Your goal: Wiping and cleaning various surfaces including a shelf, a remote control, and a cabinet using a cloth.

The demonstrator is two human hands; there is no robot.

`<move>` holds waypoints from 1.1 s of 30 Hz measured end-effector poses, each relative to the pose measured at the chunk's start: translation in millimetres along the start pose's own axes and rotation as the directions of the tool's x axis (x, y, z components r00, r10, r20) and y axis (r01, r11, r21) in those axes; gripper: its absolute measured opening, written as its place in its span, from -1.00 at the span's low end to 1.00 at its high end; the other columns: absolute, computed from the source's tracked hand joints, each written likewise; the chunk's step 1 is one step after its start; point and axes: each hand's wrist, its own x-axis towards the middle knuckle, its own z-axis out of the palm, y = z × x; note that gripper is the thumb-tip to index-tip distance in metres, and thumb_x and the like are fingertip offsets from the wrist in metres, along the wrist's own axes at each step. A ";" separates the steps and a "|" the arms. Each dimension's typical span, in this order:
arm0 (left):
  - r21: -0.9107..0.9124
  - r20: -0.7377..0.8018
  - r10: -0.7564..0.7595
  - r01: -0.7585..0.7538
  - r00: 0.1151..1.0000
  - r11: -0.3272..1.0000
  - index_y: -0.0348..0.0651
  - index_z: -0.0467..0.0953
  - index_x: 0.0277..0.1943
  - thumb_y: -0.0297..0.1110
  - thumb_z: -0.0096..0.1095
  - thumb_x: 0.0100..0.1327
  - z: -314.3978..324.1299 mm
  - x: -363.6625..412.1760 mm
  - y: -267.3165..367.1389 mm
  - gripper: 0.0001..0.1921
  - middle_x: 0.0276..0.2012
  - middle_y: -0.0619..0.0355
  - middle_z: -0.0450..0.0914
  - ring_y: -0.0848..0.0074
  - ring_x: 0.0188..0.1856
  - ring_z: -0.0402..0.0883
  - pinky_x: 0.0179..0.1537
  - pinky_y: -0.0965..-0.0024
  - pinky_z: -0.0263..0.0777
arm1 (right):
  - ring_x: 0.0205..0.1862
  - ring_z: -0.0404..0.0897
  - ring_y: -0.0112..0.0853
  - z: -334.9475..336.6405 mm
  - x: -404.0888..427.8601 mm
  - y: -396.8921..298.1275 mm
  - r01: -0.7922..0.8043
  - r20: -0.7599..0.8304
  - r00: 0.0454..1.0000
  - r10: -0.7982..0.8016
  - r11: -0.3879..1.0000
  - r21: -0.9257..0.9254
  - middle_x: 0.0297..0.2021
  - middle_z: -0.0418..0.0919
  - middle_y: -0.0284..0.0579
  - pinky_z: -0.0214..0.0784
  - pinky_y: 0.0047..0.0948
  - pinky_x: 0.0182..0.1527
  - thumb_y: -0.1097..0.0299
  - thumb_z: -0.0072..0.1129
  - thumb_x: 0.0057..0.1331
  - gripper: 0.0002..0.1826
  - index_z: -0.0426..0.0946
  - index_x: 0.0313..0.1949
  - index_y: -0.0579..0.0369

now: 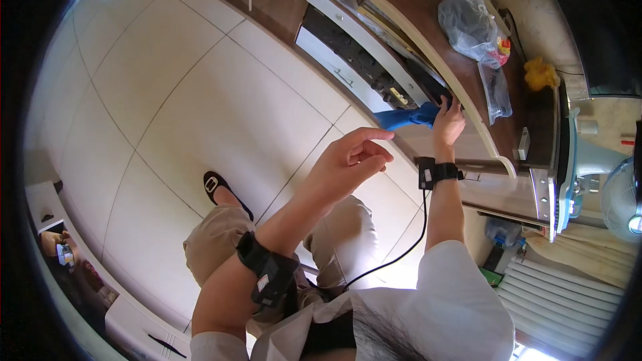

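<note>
My left hand (358,158) hangs in mid-air over the tiled floor, its fingers loosely curled and nothing visible between them. My right hand (448,123) reaches to the opening under the curved edge of a dark wooden cabinet top (471,105). A blue cloth (409,117) lies bunched against its thumb side and trails left across the end of a drawer front (368,47). The right fingertips point into the dark opening, and their grip on the cloth is partly hidden. Both forearms wear black strapped devices, with a black cable at the right one.
On the cabinet top are a clear plastic bag (466,25), a flat plastic pouch (495,93) and a yellow cloth-like item (541,74). A fan (622,195) stands at the right. Light tiled floor (170,95) spreads leftward to a white cabinet (145,331) with an open compartment.
</note>
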 end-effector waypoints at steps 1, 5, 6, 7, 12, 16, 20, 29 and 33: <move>-0.001 0.002 0.004 -0.004 1.000 1.000 -0.24 0.38 0.20 -0.45 0.09 0.32 0.1 0.3 0.3 -0.62 -0.14 0.10 0.53 0.56 -0.05 0.48 0.09 0.45 0.35 | -0.36 0.61 0.02 1.6 -0.9 4.0 0.000 0.000 1.000 0.000 1.000 0.000 -0.32 0.61 0.11 0.46 -0.08 -0.36 0.14 0.15 0.30 -0.70 0.53 -0.10 0.04; 0.008 -0.005 0.012 -0.012 1.000 1.000 -0.25 0.37 0.20 -0.45 0.09 0.32 -1.7 2.7 -0.3 -0.61 -0.13 0.09 0.53 0.55 -0.06 0.49 0.10 0.44 0.36 | -0.36 0.60 0.02 -6.3 -13.6 9.5 -0.065 -0.032 0.997 0.066 0.998 0.014 -0.32 0.61 0.10 0.46 -0.13 -0.36 0.20 0.14 0.31 -0.73 0.52 -0.09 0.05; -0.001 -0.001 0.002 -0.002 1.000 1.000 -0.25 0.36 0.21 -0.44 0.09 0.32 -0.1 4.5 -1.1 -0.60 -0.11 0.08 0.52 0.54 -0.03 0.49 0.10 0.44 0.36 | -0.37 0.61 0.01 -15.0 -18.9 10.7 -0.160 -0.013 0.987 0.161 0.984 0.074 -0.33 0.61 0.08 0.46 -0.16 -0.36 0.24 0.13 0.32 -0.75 0.51 -0.08 0.07; -0.005 -0.003 -0.012 0.012 1.000 1.000 -0.25 0.35 0.22 -0.42 0.10 0.33 -0.1 4.1 -2.1 -0.60 -0.09 0.07 0.52 0.53 -0.01 0.49 0.10 0.44 0.36 | -0.37 0.61 0.01 -26.1 -25.1 5.4 -0.163 -0.010 0.986 0.164 0.984 0.077 -0.33 0.61 0.08 0.46 -0.16 -0.36 0.24 0.13 0.32 -0.75 0.51 -0.08 0.07; -0.122 -0.199 -0.133 0.110 0.971 0.986 -0.23 0.24 0.28 -0.30 0.15 0.36 6.8 6.1 -11.2 -0.51 0.04 0.03 0.48 0.47 0.10 0.46 0.11 0.37 0.37 | -0.43 0.58 -0.43 -88.9 -65.3 -46.8 -0.185 0.161 0.981 0.104 0.724 0.664 -0.36 0.57 -0.08 0.43 -0.42 -0.34 0.56 0.08 0.29 -0.77 0.47 -0.05 0.13; -0.483 -0.312 -0.214 0.040 0.926 0.875 -0.21 0.21 0.26 -0.25 0.19 0.34 2.8 12.5 -26.5 -0.48 0.08 0.03 0.47 0.43 0.14 0.44 0.09 0.30 0.39 | -0.25 0.64 -0.19 -118.7 -95.1 -103.8 0.009 0.188 0.937 -0.293 0.560 0.828 -0.19 0.62 -0.02 0.49 -0.28 -0.18 0.49 0.28 0.18 -0.64 0.45 -0.02 0.08; -0.536 -0.430 -0.025 -0.233 0.903 0.811 -0.22 0.29 0.16 -0.33 0.15 0.35 -19.9 13.4 -28.2 -0.62 -0.14 0.10 0.55 0.37 0.05 0.52 0.06 0.30 0.41 | -0.29 0.61 -0.37 -119.7 -81.2 -131.2 -0.251 0.404 0.781 -0.476 0.353 0.901 -0.30 0.63 -0.13 0.45 -0.42 -0.19 0.45 0.24 0.23 -0.65 0.45 0.01 0.09; -0.471 -0.471 -0.019 -0.233 0.882 0.851 -0.32 0.36 0.10 -0.45 0.11 0.32 -21.9 17.4 -16.1 -0.68 -0.28 0.11 0.57 0.38 -0.13 0.55 0.02 0.36 0.43 | -0.16 0.62 -0.24 79.5 37.0 -91.2 -0.645 0.810 0.578 0.096 -0.555 0.526 -0.11 0.56 -0.04 0.55 -0.22 -0.14 0.15 -0.02 0.44 -0.63 0.38 0.07 0.14; -0.477 -0.421 -0.048 -0.176 0.906 0.861 -0.32 0.36 0.10 -0.46 0.12 0.30 -20.6 16.6 -9.4 -0.67 -0.29 0.13 0.54 0.40 -0.15 0.53 0.00 0.37 0.43 | -0.17 0.61 -0.24 126.7 57.2 -91.2 -0.433 0.624 0.733 0.272 -0.521 0.736 -0.16 0.60 -0.07 0.54 -0.26 -0.12 0.16 0.06 0.39 -0.71 0.47 -0.04 0.08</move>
